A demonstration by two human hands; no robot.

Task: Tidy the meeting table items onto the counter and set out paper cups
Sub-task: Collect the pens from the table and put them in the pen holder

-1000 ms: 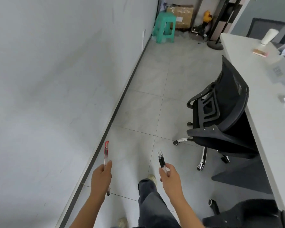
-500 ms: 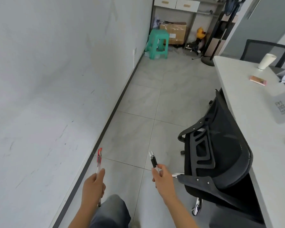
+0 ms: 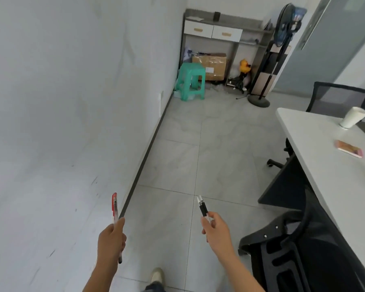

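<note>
My left hand (image 3: 112, 239) grips a red-capped pen (image 3: 114, 205) that points up and away from me. Two black pens (image 3: 203, 207) stick up together out of my right hand (image 3: 216, 229), pinched between thumb and fingers. The white meeting table (image 3: 316, 144) runs along the right side. On it stand a white paper cup (image 3: 353, 117) and a pink-edged flat item (image 3: 349, 148). The grey counter with two white drawers (image 3: 214, 32) stands against the far wall, well ahead of both hands.
A black mesh chair (image 3: 287, 256) sits low on the right beside the table; another chair (image 3: 339, 98) stands at the table's far end. A green stool (image 3: 191, 81), a cardboard box (image 3: 212, 64), a yellow duck toy (image 3: 244, 66) and a standing fan (image 3: 282, 34) crowd the far end. White wall on the left.
I have walked forward along the wall; the near chair has slid back to my lower right and the far counter has come into view. Both hands still hold their pens.
</note>
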